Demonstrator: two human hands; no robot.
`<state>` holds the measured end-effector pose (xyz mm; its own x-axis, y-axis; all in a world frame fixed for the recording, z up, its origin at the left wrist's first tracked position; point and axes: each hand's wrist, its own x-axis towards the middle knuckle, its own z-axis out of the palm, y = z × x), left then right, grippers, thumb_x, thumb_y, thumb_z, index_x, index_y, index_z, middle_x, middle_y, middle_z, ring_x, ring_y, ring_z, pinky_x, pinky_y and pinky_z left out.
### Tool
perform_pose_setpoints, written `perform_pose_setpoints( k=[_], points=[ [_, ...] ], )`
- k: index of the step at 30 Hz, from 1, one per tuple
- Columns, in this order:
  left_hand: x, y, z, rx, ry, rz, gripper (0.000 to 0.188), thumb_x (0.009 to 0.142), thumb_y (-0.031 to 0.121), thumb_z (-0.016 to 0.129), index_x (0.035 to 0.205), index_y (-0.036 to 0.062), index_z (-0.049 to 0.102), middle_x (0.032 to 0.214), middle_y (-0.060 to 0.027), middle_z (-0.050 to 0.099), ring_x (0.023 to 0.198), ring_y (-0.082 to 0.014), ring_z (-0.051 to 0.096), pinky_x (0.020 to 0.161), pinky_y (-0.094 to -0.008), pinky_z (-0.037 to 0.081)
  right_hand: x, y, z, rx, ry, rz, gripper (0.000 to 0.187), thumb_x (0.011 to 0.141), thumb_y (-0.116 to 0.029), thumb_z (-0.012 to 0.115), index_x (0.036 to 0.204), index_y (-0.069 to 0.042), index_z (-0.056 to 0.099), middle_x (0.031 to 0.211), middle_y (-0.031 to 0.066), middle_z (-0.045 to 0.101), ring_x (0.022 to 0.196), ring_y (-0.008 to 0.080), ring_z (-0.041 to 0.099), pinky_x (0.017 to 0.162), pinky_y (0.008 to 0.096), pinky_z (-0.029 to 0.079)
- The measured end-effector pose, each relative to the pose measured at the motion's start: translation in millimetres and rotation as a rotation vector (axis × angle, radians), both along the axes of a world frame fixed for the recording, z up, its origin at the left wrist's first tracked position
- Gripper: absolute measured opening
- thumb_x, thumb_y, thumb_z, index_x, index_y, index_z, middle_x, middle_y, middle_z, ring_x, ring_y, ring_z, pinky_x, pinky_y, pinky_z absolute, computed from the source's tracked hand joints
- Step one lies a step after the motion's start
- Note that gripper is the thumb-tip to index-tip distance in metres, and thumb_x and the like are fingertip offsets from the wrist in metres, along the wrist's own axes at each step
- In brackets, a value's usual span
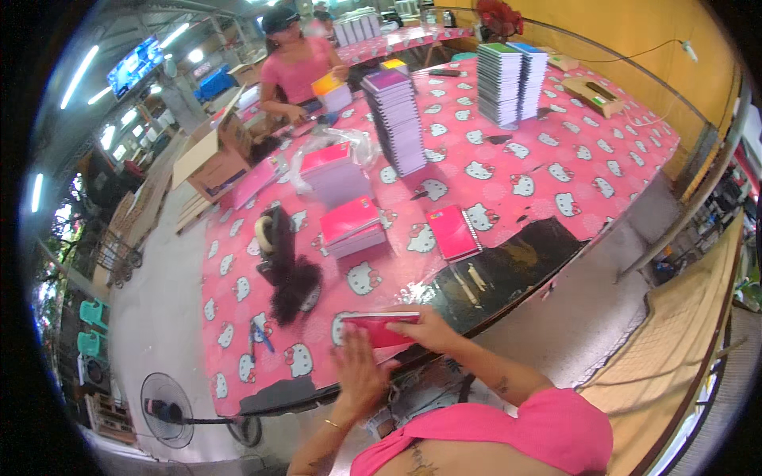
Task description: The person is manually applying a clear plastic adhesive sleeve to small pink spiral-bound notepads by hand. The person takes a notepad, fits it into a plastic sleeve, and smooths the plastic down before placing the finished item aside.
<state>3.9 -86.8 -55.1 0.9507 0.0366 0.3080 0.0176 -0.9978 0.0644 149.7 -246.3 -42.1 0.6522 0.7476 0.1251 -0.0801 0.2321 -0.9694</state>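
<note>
A pink notebook (pixel 381 329) is held up on edge above the near edge of the table. My right hand (pixel 429 328) grips its right end, with the fingers partly hidden behind it. Against its left end rests my left hand (pixel 363 370), fingers stretched out and thumb spread away. Beyond my hands, a stack of pink notebooks (pixel 353 226) sits on the table, its top one slightly askew. To the right of that stack lies a single spiral-bound pink notebook (pixel 454 232).
On the patterned pink tablecloth (pixel 524 186) stand a tall purple-topped notebook stack (pixel 394 119) and green-topped notebooks (pixel 498 83). A tape dispenser (pixel 274 242), a black brush (pixel 296 292) and blue pens (pixel 262 335) lie left. Across the table, a co-worker (pixel 298 67) handles orange-topped notebooks.
</note>
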Motion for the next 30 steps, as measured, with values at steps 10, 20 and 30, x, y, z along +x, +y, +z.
perform_pose_setpoints(
  k=[10,20,30],
  points=[
    [-4,-32,7,0.085,-0.105,-0.059,0.085,0.095,0.060,0.042,0.149,-0.0041,0.028,0.159,-0.0241,0.019,0.148,-0.0401,0.014,0.116,-0.0612,0.005,3,-14,4,-0.018,0.007,0.092,0.031,0.090,-0.007,0.067,0.121,-0.001,0.066,0.104,0.0020,0.070,0.094,0.0084,0.061,0.085,0.0270,0.051],
    [23,-31,-5,0.124,-0.111,0.078,0.090,0.094,0.059,0.043,0.152,-0.0040,0.016,0.159,-0.0255,0.014,0.149,-0.0411,0.008,0.115,-0.0625,0.004,14,0,-37,0.017,-0.208,0.124,0.032,0.088,-0.002,0.066,0.119,-0.001,0.067,0.102,0.0068,0.072,0.090,0.0082,0.062,0.081,0.0276,0.053],
    [43,-37,16,-0.096,-0.114,0.178,0.096,0.093,0.067,0.036,0.150,-0.0074,0.018,0.158,-0.0290,0.014,0.148,-0.0458,0.008,0.114,-0.0649,-0.001,15,-9,-24,-0.065,-0.260,0.165,0.034,0.088,-0.005,0.066,0.122,-0.003,0.064,0.097,0.0119,0.073,0.085,0.0058,0.061,0.078,0.0282,0.053]
  ],
)
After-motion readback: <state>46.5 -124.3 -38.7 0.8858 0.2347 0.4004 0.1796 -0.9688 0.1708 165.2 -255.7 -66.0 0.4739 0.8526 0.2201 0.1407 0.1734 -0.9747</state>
